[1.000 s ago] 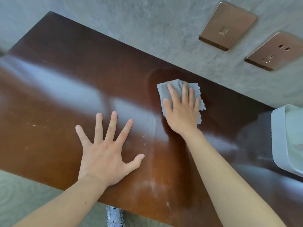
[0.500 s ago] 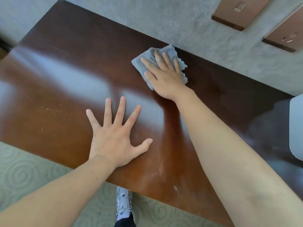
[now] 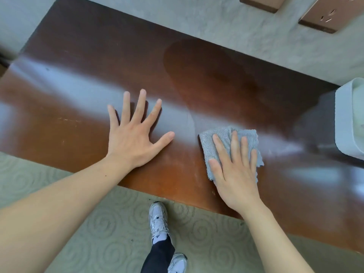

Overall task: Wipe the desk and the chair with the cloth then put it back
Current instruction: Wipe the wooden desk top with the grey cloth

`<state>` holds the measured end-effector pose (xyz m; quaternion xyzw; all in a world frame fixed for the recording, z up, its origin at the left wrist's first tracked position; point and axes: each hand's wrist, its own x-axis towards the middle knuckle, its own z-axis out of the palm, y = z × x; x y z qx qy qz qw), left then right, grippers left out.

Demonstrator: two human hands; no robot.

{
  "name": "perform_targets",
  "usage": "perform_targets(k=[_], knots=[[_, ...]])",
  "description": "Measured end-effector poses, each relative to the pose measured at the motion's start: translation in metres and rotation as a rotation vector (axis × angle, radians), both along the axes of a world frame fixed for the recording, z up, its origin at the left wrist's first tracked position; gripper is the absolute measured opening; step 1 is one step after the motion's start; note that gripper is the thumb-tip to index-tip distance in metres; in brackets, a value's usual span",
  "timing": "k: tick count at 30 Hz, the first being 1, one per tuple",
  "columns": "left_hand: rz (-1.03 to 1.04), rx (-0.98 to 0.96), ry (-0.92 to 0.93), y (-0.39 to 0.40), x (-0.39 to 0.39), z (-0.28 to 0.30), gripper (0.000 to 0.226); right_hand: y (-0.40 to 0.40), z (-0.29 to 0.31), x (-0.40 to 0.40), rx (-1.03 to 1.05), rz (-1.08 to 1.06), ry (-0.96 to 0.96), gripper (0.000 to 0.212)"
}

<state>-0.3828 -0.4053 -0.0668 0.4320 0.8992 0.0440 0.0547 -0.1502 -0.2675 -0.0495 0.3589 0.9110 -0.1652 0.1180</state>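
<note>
A glossy dark brown wooden desk fills most of the view, set against a grey wall. A folded grey cloth lies flat on the desk near its front edge. My right hand presses down on the cloth with fingers spread, covering its near half. My left hand rests flat on the bare desk to the left of the cloth, fingers splayed, holding nothing. A darker damp streak runs from the back of the desk to the cloth. No chair is in view.
A white rounded container stands on the desk at the right edge. Two bronze wall plates, a switch and a socket, sit on the wall above. Patterned carpet and a white sneaker lie below the front edge.
My right hand has dragged the cloth from the back of the desk near the wall toward the front edge. My left hand has stayed planted on the desk.
</note>
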Motion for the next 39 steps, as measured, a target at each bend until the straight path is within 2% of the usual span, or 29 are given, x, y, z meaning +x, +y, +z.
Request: perform_targets(k=[4,8,11,21,27,32,39], knots=[[-0.01,-0.042,0.067,0.006,-0.043,0.0,0.086,-0.042,0.004,0.026,-0.066,-0.067,-0.017,0.055],[0.035,-0.078,0.036,0.018,-0.053,-0.009,0.085,-0.061,-0.003,0.017,-0.004,-0.016,-0.053,0.055],[0.043,-0.08,0.031,0.022,-0.054,-0.009,0.085,-0.055,-0.01,-0.014,0.039,0.096,-0.008,0.054],[0.037,-0.082,0.049,0.021,-0.054,-0.009,0.086,0.063,-0.023,-0.186,0.149,0.028,0.067,0.061],[0.042,-0.084,0.061,0.021,-0.056,-0.013,0.087,0.13,-0.017,-0.273,0.008,0.081,0.015,0.057],[0.043,-0.083,0.063,0.021,-0.056,-0.012,0.088,0.108,-0.017,-0.234,0.025,0.216,0.068,0.054],[0.049,-0.089,0.054,0.022,-0.054,-0.009,0.092,-0.002,-0.011,-0.08,0.038,0.288,0.116,0.057]])
